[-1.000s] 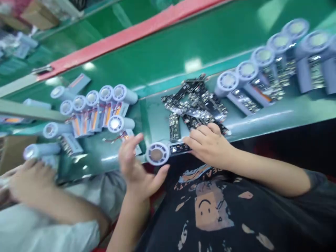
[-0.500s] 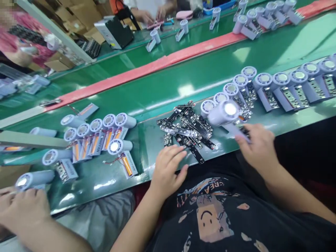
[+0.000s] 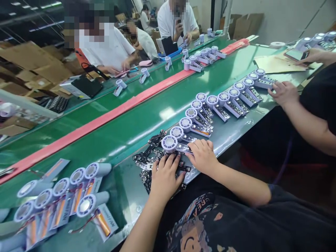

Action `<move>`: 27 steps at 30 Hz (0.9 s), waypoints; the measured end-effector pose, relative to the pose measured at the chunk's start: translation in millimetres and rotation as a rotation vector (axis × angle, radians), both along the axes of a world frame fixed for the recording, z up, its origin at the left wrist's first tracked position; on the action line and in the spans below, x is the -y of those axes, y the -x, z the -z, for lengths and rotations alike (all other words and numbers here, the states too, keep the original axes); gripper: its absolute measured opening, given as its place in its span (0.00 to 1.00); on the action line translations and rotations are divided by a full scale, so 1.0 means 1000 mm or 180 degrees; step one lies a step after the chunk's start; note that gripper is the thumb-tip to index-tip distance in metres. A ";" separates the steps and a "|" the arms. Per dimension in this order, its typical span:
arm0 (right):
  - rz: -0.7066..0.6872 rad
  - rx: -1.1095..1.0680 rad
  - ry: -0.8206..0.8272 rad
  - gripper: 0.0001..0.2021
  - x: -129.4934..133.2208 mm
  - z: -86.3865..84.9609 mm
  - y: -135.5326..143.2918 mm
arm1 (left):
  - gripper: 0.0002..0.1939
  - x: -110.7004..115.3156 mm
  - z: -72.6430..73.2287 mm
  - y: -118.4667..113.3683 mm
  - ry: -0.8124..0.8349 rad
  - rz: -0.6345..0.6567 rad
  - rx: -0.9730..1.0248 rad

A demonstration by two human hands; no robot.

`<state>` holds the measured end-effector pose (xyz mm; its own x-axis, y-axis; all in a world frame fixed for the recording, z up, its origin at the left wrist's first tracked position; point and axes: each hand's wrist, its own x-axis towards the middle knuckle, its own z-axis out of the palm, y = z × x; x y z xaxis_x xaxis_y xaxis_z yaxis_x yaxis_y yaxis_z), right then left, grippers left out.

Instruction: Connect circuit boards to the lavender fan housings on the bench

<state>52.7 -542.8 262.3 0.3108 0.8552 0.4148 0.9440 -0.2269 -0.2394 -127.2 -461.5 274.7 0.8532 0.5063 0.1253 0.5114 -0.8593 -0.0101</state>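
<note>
My right hand (image 3: 203,156) has its fingers closed at the handle end of a lilac handheld fan (image 3: 169,142), the nearest one in a slanting row. A circuit board shows in that fan's opened handle. My left hand (image 3: 166,175) lies with fingers spread on a heap of narrow black circuit boards (image 3: 145,162), partly covering it. Further along the row, other lilac fans (image 3: 191,113) lie with boards in their handles; one handle shows an orange battery (image 3: 201,131).
At left, several fans (image 3: 62,187) have orange batteries and loose wires. A red strip (image 3: 105,116) runs along the green bench (image 3: 141,122). At right, a co-worker's hand (image 3: 286,93) touches the row's far end. People in white shirts (image 3: 110,47) work opposite, near a black box (image 3: 82,86).
The view has swung right. My right hand has brought the fan from above the table down to the row's near end. My left hand has moved from the boards' edge onto the heap.
</note>
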 end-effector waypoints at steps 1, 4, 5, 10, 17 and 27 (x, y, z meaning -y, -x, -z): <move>-0.0006 -0.0003 0.0000 0.12 -0.001 0.001 0.001 | 0.28 0.002 0.000 0.003 0.0020 -0.0048 0.0001; -0.0034 -0.0033 -0.0025 0.13 -0.004 0.004 0.000 | 0.28 0.004 -0.003 0.012 0.0248 -0.0207 0.0011; -0.0050 -0.0045 -0.0041 0.13 -0.005 0.005 -0.001 | 0.28 0.003 -0.005 0.015 0.0380 -0.0258 0.0022; -0.0143 0.0031 -0.0469 0.16 -0.006 0.005 -0.002 | 0.36 0.007 -0.011 0.025 0.1378 -0.0336 0.0628; -0.1175 -0.0315 -0.0662 0.17 0.014 -0.033 0.048 | 0.38 0.045 -0.001 -0.003 0.3907 -0.1147 0.3866; -0.0022 -0.0485 0.0540 0.25 -0.022 -0.028 -0.047 | 0.25 0.010 -0.034 0.018 0.4968 -0.1212 0.4377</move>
<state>99.7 -520.5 290.0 0.3527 0.9111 0.2135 0.9016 -0.2697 -0.3383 -145.7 -471.5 308.5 0.4595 0.8726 -0.1657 -0.3275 0.3399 0.8816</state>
